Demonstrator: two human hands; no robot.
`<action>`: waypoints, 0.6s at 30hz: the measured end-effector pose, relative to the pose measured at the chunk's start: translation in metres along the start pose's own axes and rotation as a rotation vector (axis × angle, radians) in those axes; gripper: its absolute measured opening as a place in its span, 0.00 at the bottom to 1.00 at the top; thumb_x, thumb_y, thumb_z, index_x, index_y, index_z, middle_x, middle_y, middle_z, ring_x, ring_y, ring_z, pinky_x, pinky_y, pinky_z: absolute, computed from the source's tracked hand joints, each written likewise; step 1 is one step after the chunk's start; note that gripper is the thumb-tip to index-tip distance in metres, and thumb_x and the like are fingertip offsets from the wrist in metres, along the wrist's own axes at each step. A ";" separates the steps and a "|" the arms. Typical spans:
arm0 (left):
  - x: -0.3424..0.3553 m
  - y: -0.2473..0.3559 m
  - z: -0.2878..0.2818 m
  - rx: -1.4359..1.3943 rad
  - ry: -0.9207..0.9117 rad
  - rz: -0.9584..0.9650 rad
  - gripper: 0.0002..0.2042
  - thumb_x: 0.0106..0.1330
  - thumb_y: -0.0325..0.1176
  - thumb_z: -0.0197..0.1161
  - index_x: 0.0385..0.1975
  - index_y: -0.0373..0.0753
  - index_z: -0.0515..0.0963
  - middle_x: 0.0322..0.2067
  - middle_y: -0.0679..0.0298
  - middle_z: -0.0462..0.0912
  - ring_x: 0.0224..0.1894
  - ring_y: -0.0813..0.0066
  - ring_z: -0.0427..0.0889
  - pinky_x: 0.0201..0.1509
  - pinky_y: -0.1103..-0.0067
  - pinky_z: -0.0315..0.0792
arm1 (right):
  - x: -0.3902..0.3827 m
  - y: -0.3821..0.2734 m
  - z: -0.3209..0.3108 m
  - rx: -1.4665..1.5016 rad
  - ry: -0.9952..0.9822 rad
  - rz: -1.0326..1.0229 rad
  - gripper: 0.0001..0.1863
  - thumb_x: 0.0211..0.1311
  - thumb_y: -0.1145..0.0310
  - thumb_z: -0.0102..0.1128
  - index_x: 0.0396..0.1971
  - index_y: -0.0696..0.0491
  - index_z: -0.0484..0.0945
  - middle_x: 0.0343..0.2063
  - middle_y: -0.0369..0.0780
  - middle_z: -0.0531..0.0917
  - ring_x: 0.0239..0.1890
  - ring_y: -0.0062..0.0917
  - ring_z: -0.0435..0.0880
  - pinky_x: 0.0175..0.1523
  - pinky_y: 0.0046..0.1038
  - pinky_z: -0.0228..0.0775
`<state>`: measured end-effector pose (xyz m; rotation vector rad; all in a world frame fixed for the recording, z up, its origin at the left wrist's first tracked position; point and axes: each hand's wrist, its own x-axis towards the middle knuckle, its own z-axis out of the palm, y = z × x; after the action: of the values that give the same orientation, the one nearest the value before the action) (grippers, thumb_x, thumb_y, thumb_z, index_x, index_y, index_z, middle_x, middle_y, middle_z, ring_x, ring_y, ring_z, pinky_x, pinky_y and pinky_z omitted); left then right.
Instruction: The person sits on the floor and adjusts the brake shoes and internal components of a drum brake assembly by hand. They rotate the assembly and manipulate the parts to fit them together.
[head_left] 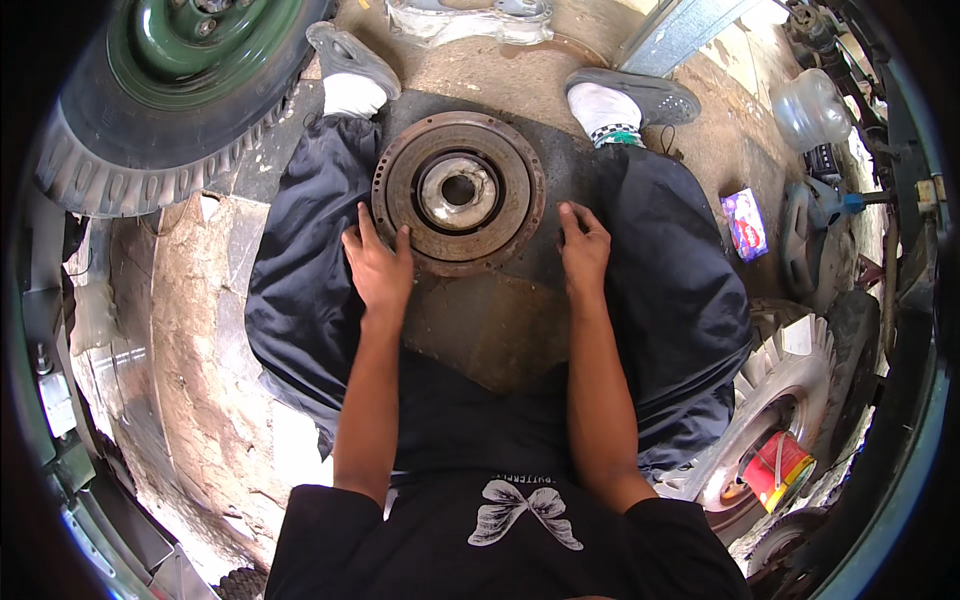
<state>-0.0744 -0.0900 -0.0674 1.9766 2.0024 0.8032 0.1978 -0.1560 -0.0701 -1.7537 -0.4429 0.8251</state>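
A round, rusty metal disc (420, 225) with bolt holes around its rim, which looks like a flywheel, lies flat between my legs. At its middle is a raised, lighter hub ring (435, 190) with a dark round hole. My left hand (380, 265) rests at the disc's lower left edge, fingers apart, with the fingertips at the rim. Just off the right edge of the disc is my right hand (584, 245). Its fingers are curled in toward the thumb, and whatever they pinch, if anything, is too small to make out.
A large tyre on a green wheel (185, 120) stands at the upper left. A pale metal casting (468, 22) lies beyond my feet. To the right are a purple packet (744, 225), a clear plastic bottle (810, 110), another wheel (790, 375) and a red-yellow tin (777, 470).
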 end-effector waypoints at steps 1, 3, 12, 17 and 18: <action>-0.009 0.012 0.000 0.038 0.113 0.075 0.31 0.67 0.38 0.73 0.68 0.34 0.74 0.57 0.41 0.76 0.59 0.39 0.77 0.63 0.55 0.73 | 0.004 0.002 0.002 -0.115 0.005 -0.087 0.18 0.68 0.58 0.73 0.47 0.57 0.88 0.36 0.40 0.90 0.36 0.22 0.85 0.45 0.27 0.76; -0.010 0.039 -0.002 -0.110 0.017 0.205 0.27 0.66 0.35 0.72 0.66 0.38 0.77 0.61 0.43 0.71 0.63 0.41 0.72 0.68 0.54 0.67 | 0.008 0.003 0.006 -0.289 0.045 -0.146 0.20 0.64 0.56 0.77 0.45 0.57 0.88 0.37 0.45 0.91 0.39 0.27 0.89 0.49 0.31 0.78; 0.030 0.064 0.054 -0.052 -0.256 0.418 0.25 0.80 0.44 0.57 0.72 0.42 0.72 0.74 0.44 0.64 0.78 0.42 0.59 0.82 0.53 0.52 | 0.019 -0.016 0.030 -0.465 0.111 -0.118 0.22 0.57 0.55 0.82 0.40 0.57 0.88 0.34 0.44 0.91 0.38 0.28 0.88 0.50 0.33 0.78; 0.023 0.056 0.066 0.181 -0.328 0.399 0.27 0.82 0.47 0.51 0.77 0.46 0.66 0.79 0.48 0.56 0.82 0.49 0.52 0.84 0.54 0.46 | -0.014 0.001 0.027 -0.379 0.114 -0.087 0.20 0.54 0.57 0.83 0.35 0.57 0.87 0.34 0.48 0.91 0.38 0.42 0.90 0.50 0.38 0.79; 0.025 0.057 0.068 0.182 -0.323 0.407 0.26 0.82 0.47 0.51 0.77 0.46 0.66 0.79 0.49 0.55 0.82 0.49 0.51 0.85 0.54 0.46 | -0.012 -0.004 0.027 -0.436 0.117 -0.085 0.20 0.54 0.57 0.83 0.34 0.58 0.86 0.34 0.48 0.91 0.37 0.42 0.90 0.50 0.38 0.78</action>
<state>0.0073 -0.0528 -0.0886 2.4769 1.5608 0.3441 0.1701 -0.1441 -0.0671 -2.1540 -0.6503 0.5885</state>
